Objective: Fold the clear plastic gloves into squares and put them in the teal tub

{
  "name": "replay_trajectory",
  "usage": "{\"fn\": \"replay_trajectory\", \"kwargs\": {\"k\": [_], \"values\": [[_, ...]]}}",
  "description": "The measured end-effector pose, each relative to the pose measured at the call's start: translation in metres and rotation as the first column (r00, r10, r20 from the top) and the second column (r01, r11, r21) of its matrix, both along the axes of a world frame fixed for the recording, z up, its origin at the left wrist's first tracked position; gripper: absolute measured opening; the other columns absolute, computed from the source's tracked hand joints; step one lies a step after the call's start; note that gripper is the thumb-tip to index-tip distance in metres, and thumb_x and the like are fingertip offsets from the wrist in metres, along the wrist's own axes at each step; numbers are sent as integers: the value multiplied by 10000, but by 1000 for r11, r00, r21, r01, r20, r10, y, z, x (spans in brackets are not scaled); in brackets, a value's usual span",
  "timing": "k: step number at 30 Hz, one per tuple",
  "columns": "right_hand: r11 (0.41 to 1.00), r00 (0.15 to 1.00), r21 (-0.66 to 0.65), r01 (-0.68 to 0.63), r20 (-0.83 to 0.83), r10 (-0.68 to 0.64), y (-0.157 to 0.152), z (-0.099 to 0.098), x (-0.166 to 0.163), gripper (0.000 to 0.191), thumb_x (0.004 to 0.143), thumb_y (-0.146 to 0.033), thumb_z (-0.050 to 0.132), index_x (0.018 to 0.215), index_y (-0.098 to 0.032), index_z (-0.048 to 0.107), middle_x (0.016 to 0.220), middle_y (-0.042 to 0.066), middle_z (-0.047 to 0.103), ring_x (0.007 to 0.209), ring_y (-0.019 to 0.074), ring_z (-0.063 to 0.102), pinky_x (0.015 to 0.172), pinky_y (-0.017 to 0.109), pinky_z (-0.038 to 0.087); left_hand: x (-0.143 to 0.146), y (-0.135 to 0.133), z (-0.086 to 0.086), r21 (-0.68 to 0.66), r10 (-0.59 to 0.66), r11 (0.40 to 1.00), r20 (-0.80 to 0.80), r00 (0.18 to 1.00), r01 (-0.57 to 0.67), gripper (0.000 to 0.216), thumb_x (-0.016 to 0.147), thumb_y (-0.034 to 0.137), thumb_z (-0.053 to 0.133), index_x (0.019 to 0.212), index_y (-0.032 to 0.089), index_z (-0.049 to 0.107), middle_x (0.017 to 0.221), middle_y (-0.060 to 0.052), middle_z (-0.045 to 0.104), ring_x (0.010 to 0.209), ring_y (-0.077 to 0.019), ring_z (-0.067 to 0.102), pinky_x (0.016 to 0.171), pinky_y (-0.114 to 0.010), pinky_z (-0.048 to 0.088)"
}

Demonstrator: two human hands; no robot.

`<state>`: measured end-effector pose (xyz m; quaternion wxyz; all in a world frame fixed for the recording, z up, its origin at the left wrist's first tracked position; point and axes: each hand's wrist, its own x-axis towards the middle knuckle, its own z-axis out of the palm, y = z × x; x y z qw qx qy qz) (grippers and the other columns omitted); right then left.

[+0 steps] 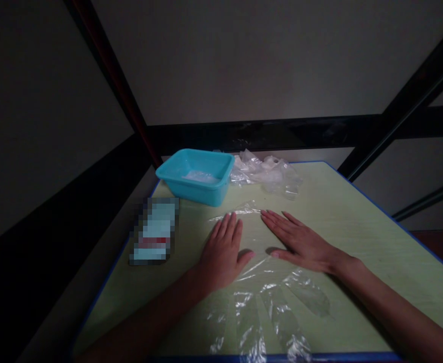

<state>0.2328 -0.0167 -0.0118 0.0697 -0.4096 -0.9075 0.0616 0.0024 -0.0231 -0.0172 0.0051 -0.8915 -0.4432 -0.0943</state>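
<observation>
A clear disposable plastic glove (pixel 259 277) lies spread on the table, its finger parts pointing toward me and reaching the front edge. My left hand (pixel 223 252) rests flat on the glove's left side, fingers stretched forward and thumb out to the right. On the other side, my right hand (pixel 300 242) lies palm down, fingers extended to the upper left and touching the glove near its far end. Both hands are open, with a strip of glove showing between the two thumbs.
A blue plastic basin (pixel 194 189) stands at the back left with something clear inside. Beside it lies a heap of crumpled clear plastic (pixel 266 171). A pixelated phone-like object (pixel 155 232) is near the left edge of the pale green table (pixel 361 217), which has blue edging.
</observation>
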Motion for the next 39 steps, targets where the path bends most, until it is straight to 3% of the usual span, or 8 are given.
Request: {"fn": "replay_trajectory", "kwargs": {"k": [7,13,17,21,25,29,34,39], "values": [[972,975,112,205,-107,-193,4,12,22,625,900,-550,254,1385,-158,302,1424,158,347,1305,285,323,1037,561,248,-5,-1,6,-8,-18,1000,-41,999,18,633,840,489,476,1322,85,399,1429,-207,305,1324,-319,274,1045,-459,300],[920,938,218,326,-199,-285,7,16,34,530,927,-480,231,1270,-132,438,1284,173,516,1185,283,479,1014,562,292,1,-14,14,51,142,989,-110,984,-137,663,824,546,464,1289,74,457,1372,-234,390,1255,-355,387,995,-476,351],[923,949,239,303,-165,-269,7,15,32,520,929,-468,242,1240,-112,460,1249,179,543,1162,288,498,998,555,320,5,-20,32,75,227,973,-184,956,-217,673,807,567,476,1212,32,532,1174,-282,564,1065,-368,558,934,-507,386],[916,950,262,303,-159,-269,7,16,30,499,934,-445,257,1218,-97,474,1219,179,562,1130,290,521,988,557,332,-2,-16,42,121,219,972,-150,964,-201,529,859,461,457,1149,36,575,832,-180,691,829,-298,642,924,-515,389],[926,958,264,270,-168,-231,5,18,25,437,934,-394,309,1199,-97,489,1198,175,577,1106,278,541,990,542,346,-10,-5,35,169,-29,985,-23,999,33,397,856,304,497,1149,40,552,1137,-191,615,1058,-283,569,991,-450,367],[953,974,237,190,-172,-151,2,19,17,392,924,-349,364,1210,-112,488,1183,165,591,1091,266,555,988,514,370,-13,5,23,19,-321,947,31,947,321,525,835,311,541,1277,53,425,1404,-168,377,1319,-238,308,1066,-371,296],[967,978,206,150,-171,-115,1,20,13,379,923,-339,371,1191,-108,504,1170,165,596,1058,271,565,939,501,422,-14,12,16,-169,-243,956,9,970,242,624,821,417,545,1352,146,363,1464,-123,273,1358,-294,189,1081,-465,227],[973,977,167,159,-167,-131,2,20,14,382,920,-335,376,1170,-85,519,1164,170,592,1041,273,559,898,463,457,-10,9,14,-189,-153,971,-4,988,149,630,809,481,532,1370,266,344,1486,-66,225,1351,-390,118,1037,-617,162]]}}
